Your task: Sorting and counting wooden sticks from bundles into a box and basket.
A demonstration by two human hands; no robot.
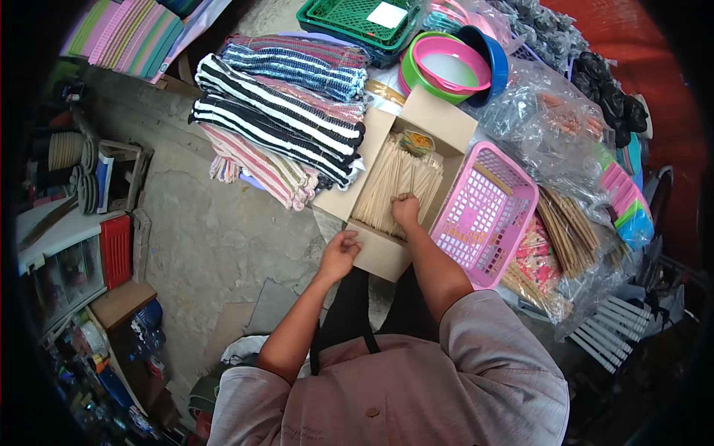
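An open cardboard box (385, 262) stands before me with its flaps spread outward. Thin wooden sticks (385, 184), like bamboo skewers, fill much of it in a loose bundle. At the box's far end, a small clear bag of rubber bands (417, 142) rests by the sticks. My right hand (405, 211) is inside the box over the sticks, its fingers closed around a few that poke up past the fist. My left hand (341, 253) is at the left corner of the near flap, fingers slightly curled; whether it grips the cardboard is unclear.
Right of the box sits a pink plastic basket (474, 212) with a few sticks in it. Folded striped rag rugs (279, 122) are stacked to the left. Colourful basins (452, 64) and a green tray (357, 22) lie beyond. Bundled brown sticks (566, 231) are farther right.
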